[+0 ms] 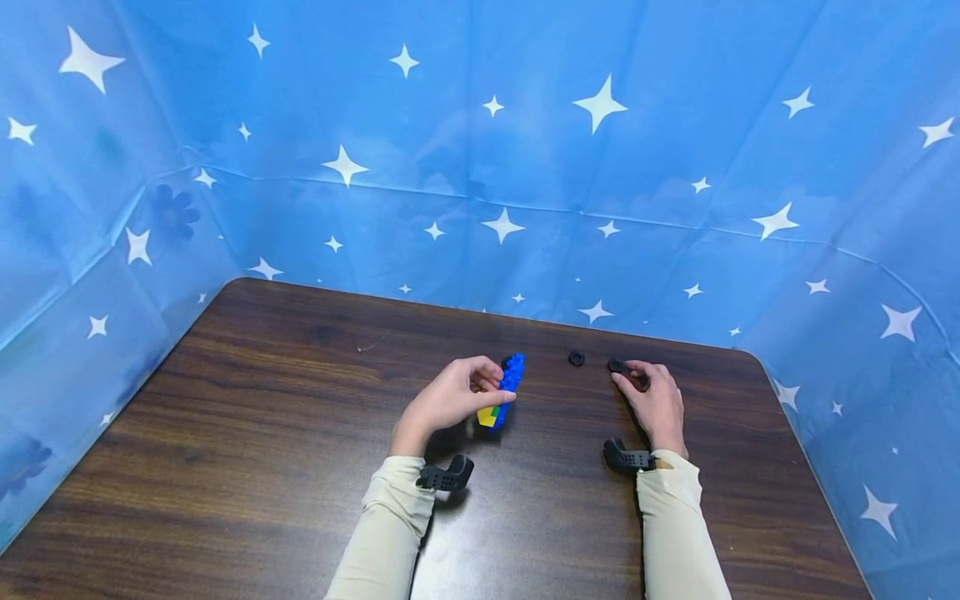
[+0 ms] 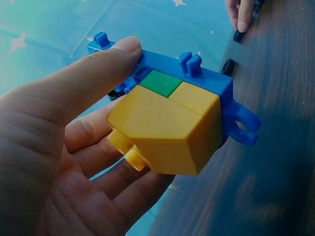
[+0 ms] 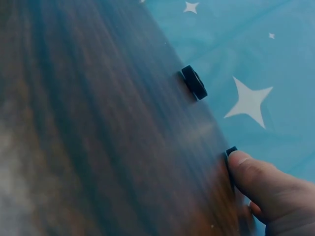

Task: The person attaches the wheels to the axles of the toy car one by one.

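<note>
My left hand [image 1: 453,396] holds a toy-brick vehicle [image 2: 162,113] above the table, thumb along its blue base and fingers beneath. Yellow bricks [image 2: 157,132] and a green brick [image 2: 161,83] are joined to the blue base [image 2: 172,66], which has small clip-like pegs. Part of a black wheel [image 2: 116,93] shows behind the base, mostly hidden. On the table's far right part, my right hand [image 1: 656,402] pinches a small black wheel [image 1: 616,365] between thumb and fingers. A second black wheel [image 1: 576,358] lies to the left of that one, untouched.
The dark wooden table [image 1: 262,433] ends at a far edge just behind the wheels. Blue star-patterned cloth [image 1: 450,125] stands around its back and sides. Each wrist wears a black camera mount [image 1: 447,475].
</note>
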{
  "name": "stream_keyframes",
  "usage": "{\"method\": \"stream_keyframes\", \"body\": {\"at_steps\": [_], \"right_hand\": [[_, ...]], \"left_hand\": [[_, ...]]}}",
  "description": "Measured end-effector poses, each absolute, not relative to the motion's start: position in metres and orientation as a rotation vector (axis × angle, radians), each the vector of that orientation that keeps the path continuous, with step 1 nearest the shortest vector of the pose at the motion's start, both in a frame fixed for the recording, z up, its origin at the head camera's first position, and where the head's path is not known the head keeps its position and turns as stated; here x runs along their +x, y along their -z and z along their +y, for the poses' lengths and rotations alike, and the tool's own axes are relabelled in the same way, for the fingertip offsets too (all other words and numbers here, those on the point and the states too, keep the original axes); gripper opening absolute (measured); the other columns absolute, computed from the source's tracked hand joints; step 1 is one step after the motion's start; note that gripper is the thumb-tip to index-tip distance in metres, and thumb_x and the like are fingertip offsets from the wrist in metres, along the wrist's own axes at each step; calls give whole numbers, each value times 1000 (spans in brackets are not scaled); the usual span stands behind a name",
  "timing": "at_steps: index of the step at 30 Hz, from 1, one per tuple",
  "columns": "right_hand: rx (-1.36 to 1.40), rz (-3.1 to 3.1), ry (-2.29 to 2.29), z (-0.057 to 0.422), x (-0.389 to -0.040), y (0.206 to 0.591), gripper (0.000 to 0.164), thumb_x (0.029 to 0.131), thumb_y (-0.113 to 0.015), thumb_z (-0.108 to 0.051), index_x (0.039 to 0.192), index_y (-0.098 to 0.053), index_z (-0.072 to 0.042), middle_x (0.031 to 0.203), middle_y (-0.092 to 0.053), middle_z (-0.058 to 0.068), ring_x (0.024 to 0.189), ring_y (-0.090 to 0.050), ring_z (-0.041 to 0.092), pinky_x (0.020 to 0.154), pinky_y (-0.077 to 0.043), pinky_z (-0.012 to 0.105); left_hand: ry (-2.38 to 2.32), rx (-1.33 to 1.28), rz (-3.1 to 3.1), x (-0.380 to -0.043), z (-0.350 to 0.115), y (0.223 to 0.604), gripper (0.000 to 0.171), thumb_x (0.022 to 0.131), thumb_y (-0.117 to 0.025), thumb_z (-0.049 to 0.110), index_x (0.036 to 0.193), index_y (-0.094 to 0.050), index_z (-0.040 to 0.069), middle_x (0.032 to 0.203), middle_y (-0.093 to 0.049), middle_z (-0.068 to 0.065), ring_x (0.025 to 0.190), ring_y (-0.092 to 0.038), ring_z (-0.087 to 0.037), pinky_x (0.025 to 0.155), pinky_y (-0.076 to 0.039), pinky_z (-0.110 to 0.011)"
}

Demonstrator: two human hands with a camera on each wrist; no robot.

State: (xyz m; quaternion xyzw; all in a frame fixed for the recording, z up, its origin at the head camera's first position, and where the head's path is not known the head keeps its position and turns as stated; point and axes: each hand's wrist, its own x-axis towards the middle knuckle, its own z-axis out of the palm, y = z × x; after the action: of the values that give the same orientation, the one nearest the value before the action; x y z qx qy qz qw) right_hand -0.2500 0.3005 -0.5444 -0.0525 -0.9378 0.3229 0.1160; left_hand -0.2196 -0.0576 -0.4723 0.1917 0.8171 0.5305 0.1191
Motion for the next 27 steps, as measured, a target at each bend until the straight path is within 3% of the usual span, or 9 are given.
{"method": "stream_keyframes", "body": {"at_steps": [9, 27], "right_hand": [[-142, -2762, -911, 298, -258, 543, 48, 99, -70, -45, 133, -68, -10, 124, -63, 17, 118, -57, 37, 105, -36, 55], [-115, -2756, -862, 297, -263, 548, 39, 101, -69, -37, 130, -70, -11, 120, -64, 15, 113, -59, 36, 98, -37, 54]], "left_hand": [[-1549, 543, 2404, -221, -60, 472, 34, 94, -79, 25, 118, -67, 4, 106, -70, -9, 93, -65, -16, 84, -56, -29], [-1490, 529, 2409, -220, -60, 474, 33, 94, -79, 28, 116, -68, 5, 106, -70, -7, 93, -64, -15, 86, -56, -30]]}}
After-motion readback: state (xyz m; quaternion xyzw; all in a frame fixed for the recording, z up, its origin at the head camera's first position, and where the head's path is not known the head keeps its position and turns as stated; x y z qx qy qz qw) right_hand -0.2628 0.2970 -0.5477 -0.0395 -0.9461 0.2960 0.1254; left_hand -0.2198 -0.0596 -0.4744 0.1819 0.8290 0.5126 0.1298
